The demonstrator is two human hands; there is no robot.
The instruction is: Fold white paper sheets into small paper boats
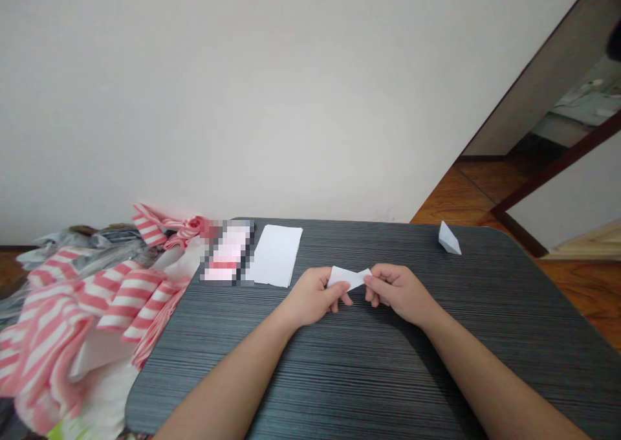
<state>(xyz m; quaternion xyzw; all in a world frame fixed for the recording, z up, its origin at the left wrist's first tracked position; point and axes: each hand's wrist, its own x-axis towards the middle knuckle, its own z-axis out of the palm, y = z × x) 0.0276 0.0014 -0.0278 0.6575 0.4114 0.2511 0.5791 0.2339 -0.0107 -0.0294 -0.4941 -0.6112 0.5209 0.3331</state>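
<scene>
A small folded piece of white paper [350, 277] is stretched between my two hands above the dark table. My left hand [317, 296] pinches its left part, thumb on top. At its right end, my right hand [398, 290] grips a corner between thumb and fingers. The paper shows a shallow notch along its upper edge. Farther right stands a folded white paper shape [449, 239] with a pointed top, apart from both hands. To the left of my left hand lies a stack of white paper sheets [278, 255].
The dark wood-grain table [369, 375] meets a pale wall [291, 103] at its back edge. A pixelated, phone-like object [228, 252] lies beside the paper stack. Red-and-white striped cloth [126, 297] is heaped off the left side. A doorway and wooden floor [451, 191] appear at right.
</scene>
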